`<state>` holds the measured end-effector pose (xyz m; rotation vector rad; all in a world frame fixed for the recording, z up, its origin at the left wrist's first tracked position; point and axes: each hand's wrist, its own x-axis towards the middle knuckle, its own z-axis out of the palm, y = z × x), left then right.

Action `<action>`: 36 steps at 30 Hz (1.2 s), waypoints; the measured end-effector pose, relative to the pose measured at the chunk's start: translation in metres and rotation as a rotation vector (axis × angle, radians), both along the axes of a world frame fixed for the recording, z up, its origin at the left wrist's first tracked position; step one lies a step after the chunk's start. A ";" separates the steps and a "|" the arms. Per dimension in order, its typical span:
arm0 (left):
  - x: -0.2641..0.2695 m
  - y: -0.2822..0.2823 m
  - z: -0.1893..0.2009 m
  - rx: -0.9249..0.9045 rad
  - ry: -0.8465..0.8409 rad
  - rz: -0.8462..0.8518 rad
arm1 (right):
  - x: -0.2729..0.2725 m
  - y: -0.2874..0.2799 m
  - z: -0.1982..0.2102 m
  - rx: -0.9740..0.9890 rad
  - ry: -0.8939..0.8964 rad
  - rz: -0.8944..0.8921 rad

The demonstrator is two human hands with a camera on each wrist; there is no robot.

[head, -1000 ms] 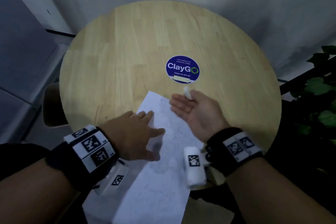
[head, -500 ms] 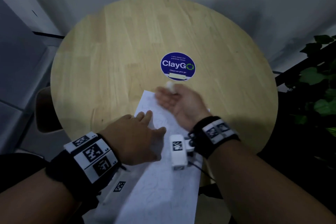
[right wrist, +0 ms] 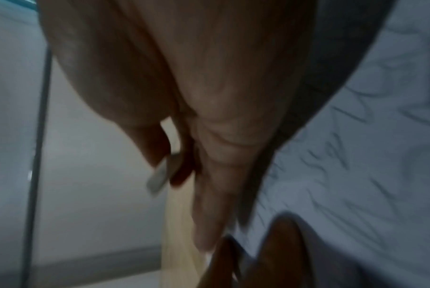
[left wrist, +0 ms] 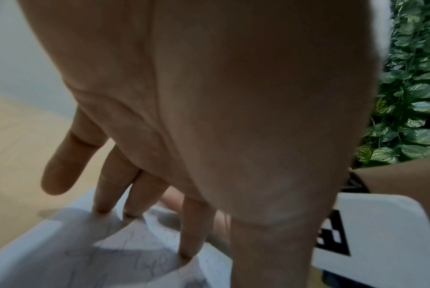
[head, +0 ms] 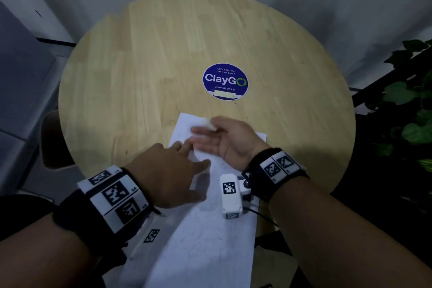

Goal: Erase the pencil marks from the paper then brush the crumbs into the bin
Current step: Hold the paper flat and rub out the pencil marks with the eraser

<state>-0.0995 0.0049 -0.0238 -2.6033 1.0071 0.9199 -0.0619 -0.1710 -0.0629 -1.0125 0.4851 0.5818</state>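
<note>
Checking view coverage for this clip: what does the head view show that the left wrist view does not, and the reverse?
Only the head view shows the whole round table, the blue ClayGo sticker, and the right hand pinching a white eraser over the paper's far end. Only the left wrist view shows the left hand's fingertips from beneath, pressing on the sheet close to faint pencil marks. Both show the left hand on the paper, the wooden tabletop, and green leaves at the right.

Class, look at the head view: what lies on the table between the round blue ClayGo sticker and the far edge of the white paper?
Only bare wood of the round table separates the sticker from the paper; head view.
</note>
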 end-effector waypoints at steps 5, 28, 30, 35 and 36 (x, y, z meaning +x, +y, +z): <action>0.004 0.001 0.004 0.067 0.032 0.012 | 0.025 -0.032 -0.016 -0.080 -0.051 -0.450; 0.021 -0.026 -0.041 -0.156 -0.051 0.149 | 0.035 -0.042 -0.004 -1.065 -0.541 0.370; 0.022 -0.026 -0.041 -0.151 -0.035 0.157 | 0.035 -0.038 -0.001 -1.151 -0.597 0.475; 0.022 -0.026 -0.043 -0.145 -0.022 0.166 | 0.032 -0.038 0.002 -1.223 -0.611 0.594; 0.022 -0.026 -0.043 -0.140 -0.017 0.165 | 0.032 -0.039 0.004 -1.203 -0.594 0.648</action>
